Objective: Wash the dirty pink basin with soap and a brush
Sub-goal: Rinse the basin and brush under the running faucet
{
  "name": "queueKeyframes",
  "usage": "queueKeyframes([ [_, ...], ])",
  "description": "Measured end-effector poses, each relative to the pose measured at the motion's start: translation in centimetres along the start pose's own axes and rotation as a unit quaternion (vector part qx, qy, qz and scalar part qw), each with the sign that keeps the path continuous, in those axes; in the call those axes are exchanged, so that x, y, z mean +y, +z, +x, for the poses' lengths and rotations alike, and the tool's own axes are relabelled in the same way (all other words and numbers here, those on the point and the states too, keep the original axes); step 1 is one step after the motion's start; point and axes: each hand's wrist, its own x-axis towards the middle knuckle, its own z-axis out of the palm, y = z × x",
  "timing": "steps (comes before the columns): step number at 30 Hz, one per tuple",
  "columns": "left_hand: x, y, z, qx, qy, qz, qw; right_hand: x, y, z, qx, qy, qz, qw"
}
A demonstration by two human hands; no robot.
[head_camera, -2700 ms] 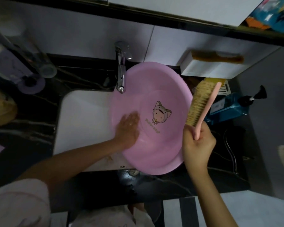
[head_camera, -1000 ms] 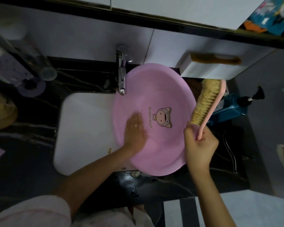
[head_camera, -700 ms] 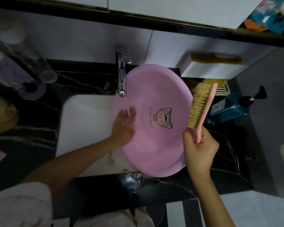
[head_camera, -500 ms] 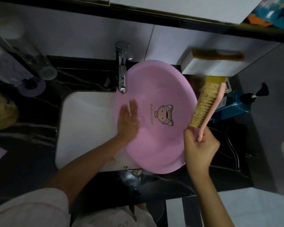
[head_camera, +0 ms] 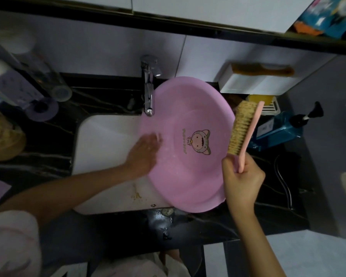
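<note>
**Pink basin tilted over the sink, one hand flat inside it, brush raised at its edge**

A black marbled counter [head_camera: 48,156] surrounds a white sink [head_camera: 104,156]. The pink basin [head_camera: 188,176] lies across the sink's 3 o'clock side, with its far rim spilling onto the counter and its inside facing up. At the basin's 1 o'clock a white box [head_camera: 256,84] stands against the wall, with a brown comb [head_camera: 262,69] lying on top. A blue pump bottle [head_camera: 282,130] lies on the counter at the basin's 3 o'clock.

The left hand [head_camera: 142,154] reaches in from 8 o'clock and rests flat on the basin's inner wall at its 9 o'clock, fingers straight and gripping nothing; the fingertips are blurred. The right hand [head_camera: 242,182], at the basin's 4 o'clock, has its fingers curled round the pink handle of the brush [head_camera: 246,130]. The brush head points toward 1 o'clock along the basin's 3 o'clock rim, yellowish bristles facing the basin; whether they touch it cannot be told.

The chrome tap [head_camera: 148,90] ends just over the basin's rim at 10 o'clock. A small cartoon print [head_camera: 200,141] marks the basin's floor.
</note>
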Motion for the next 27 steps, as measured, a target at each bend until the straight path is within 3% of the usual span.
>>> queueKeyframes([
  [3,-3.0,-1.7,4.1,0.025,-0.015,0.089,0.996,0.1,0.0,0.0,0.0,0.011,0.01,1.0],
  [6,-1.2,-1.8,5.2,0.046,-0.056,0.08,0.994,0.1,-0.1,-0.2,-0.002,0.021,0.018,1.0],
  [11,6.4,1.6,2.4,0.003,-0.134,-0.046,0.99,0.1,-0.1,-0.3,0.001,0.022,0.016,1.0],
  [14,8.8,2.4,0.9,-0.041,-0.112,-0.109,0.987,0.0,0.1,-0.3,-0.002,0.019,0.012,1.0],
  [17,7.1,2.1,-0.5,0.039,-0.035,-0.201,0.978,0.3,-0.4,-0.2,-0.012,0.013,-0.01,1.0],
  [18,6.1,2.2,-1.0,0.077,-0.049,-0.216,0.972,0.4,-0.7,-0.1,-0.019,0.01,-0.017,1.0],
  [20,4.6,1.6,-2.0,0.112,-0.167,-0.246,0.948,0.5,-1.4,0.2,-0.032,-0.008,-0.043,0.999],
  [23,3.7,0.5,-2.5,0.072,-0.364,-0.351,0.86,-0.2,-2.4,2.0,-0.064,-0.055,-0.141,0.987],
  [27,3.3,0.3,-1.7,0.015,-0.321,-0.517,0.794,-2.4,-2.3,6.5,-0.101,-0.131,-0.228,0.959],
])
